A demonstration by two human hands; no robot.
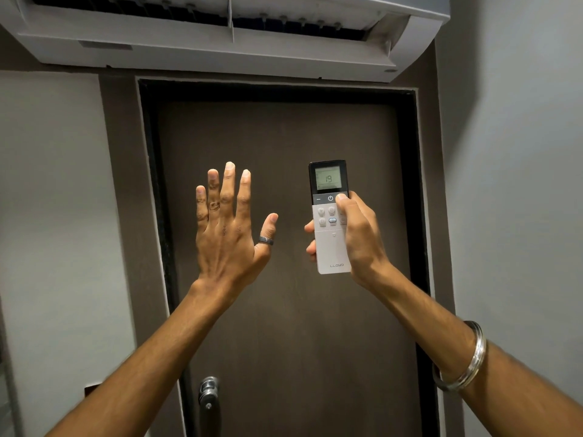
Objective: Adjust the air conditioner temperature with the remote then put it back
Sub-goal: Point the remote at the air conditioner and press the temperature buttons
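Observation:
A white and black remote (pixel 329 247) is held upright in my right hand (pixel 356 238), its small screen showing 19. My right thumb rests on the dark button strip just below the screen, at its right end. The white air conditioner (pixel 220 42) hangs on the wall above a door, its louvre flap open. My left hand (pixel 227 228) is raised beside the remote, palm away from me, fingers spread and holding nothing. A dark ring sits on its thumb.
A dark brown door (pixel 284 310) in a black frame fills the middle, with a metal handle (pixel 208 394) low on its left side. Grey walls (pixel 56 200) stand on both sides. A steel bangle (pixel 463 361) circles my right forearm.

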